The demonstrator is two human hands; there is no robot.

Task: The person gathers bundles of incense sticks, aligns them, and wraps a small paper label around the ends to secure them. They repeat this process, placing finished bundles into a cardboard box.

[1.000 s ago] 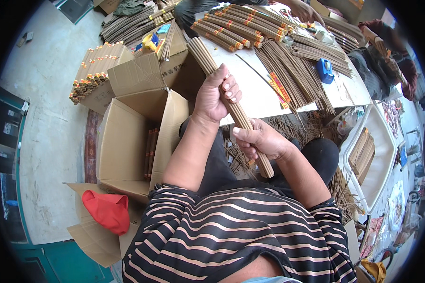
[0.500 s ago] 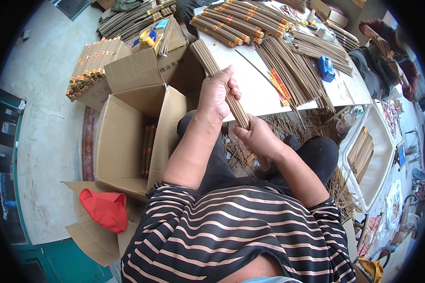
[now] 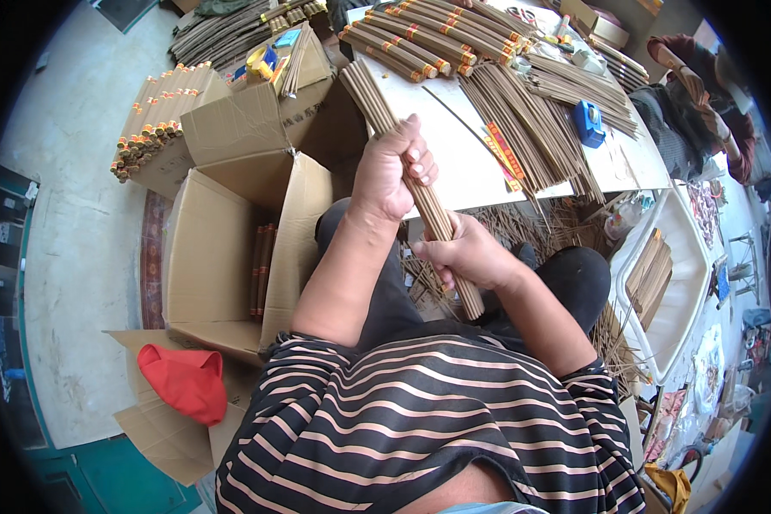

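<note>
Both hands grip one long bundle of thin brown sticks (image 3: pixel 411 184) at the desk's (image 3: pixel 463 158) near edge, left hand (image 3: pixel 391 171) clenched high, right hand (image 3: pixel 467 255) low; better keep both grips tight and even.

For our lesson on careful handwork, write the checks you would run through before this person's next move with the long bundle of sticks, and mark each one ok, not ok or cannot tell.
1. Left hand closed round the upper part of the bundle of sticks: ok.
2. Right hand closed round the lower part: ok.
3. Sticks lying straight and together along the bundle: ok where visible; hidden inside both hands.
4. Near ends level below the right hand: cannot tell.
5. Room in the open cardboard box at the person's left: ok, only a few bundles inside.
6. Floor under the bundle tidy: not ok, loose sticks lie scattered there.
</note>
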